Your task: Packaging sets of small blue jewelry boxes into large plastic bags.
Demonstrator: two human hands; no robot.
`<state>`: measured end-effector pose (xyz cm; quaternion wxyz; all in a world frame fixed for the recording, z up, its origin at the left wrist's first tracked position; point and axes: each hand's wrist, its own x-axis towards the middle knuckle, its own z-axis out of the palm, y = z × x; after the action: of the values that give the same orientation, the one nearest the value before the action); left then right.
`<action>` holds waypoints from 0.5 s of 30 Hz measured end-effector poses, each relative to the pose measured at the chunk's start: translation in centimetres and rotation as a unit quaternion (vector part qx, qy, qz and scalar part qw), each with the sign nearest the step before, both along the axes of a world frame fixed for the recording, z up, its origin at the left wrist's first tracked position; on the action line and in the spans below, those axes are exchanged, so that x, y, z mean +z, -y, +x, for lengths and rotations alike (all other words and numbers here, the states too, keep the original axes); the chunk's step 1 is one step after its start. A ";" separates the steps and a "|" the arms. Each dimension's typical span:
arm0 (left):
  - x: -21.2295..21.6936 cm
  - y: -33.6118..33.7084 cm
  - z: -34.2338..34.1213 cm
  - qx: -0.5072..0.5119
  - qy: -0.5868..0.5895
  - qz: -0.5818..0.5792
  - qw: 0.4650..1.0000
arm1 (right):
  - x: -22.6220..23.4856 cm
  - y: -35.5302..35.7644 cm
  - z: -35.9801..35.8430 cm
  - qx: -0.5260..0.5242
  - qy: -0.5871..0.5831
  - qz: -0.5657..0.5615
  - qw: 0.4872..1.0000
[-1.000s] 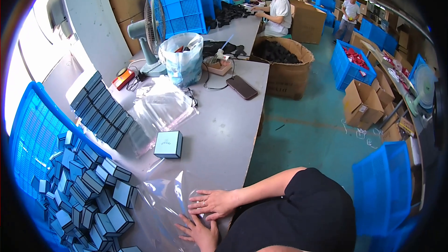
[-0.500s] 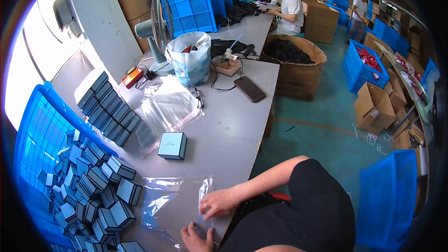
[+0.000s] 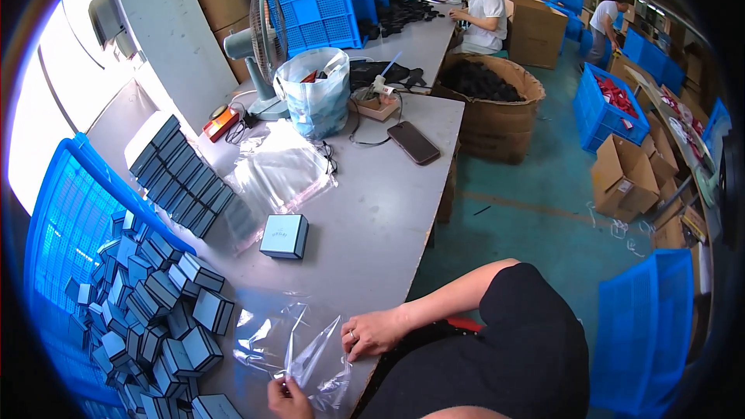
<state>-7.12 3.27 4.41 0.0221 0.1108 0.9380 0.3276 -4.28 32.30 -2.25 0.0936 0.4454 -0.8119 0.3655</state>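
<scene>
A clear plastic bag (image 3: pixel 264 335) lies crumpled on the near part of the grey table. My left hand (image 3: pixel 290 400) pinches its near edge between thumb and fingers. At the bag's right side, my right hand (image 3: pixel 374 334), with a ring on one finger, has its fingers curled down onto the film. Beyond the bag a small pale blue box with dark sides (image 3: pixel 284 235) sits by itself. More clear bags (image 3: pixel 283 167) lie in a flat pile farther back, next to a neat stack of similar boxes (image 3: pixel 180 178).
Many loose boxes (image 3: pixel 159 295) heap up at left by a blue crate (image 3: pixel 66 209). A fan (image 3: pixel 264 54), a plastic bag of scraps (image 3: pixel 314 97) and a phone (image 3: pixel 414 143) stand or lie farther back. A carton of black pieces (image 3: pixel 489 112) adjoins the table; co-workers are beyond.
My left hand has moved left and now pinches the bag's edge, which is bunched into folds. My right hand has shifted slightly right. A seated co-worker has raised their head.
</scene>
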 end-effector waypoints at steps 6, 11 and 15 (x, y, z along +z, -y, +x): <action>1.6 -1.5 1.4 0.088 -0.078 0.085 0.989 | 7.6 -1.8 -2.5 0.123 0.275 0.000 0.954; -3.7 -0.7 1.2 -0.023 -0.086 0.079 0.993 | 6.2 -4.8 -14.0 -0.396 -0.173 0.022 0.902; -3.6 -1.0 1.9 -0.104 -0.163 0.046 0.980 | 1.4 -6.7 -17.8 -0.450 -0.042 0.177 0.874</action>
<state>-5.19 4.26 0.84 -0.1021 0.2607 0.8964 0.3435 -22.08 38.99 -0.81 0.2015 0.0556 -0.9712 0.1148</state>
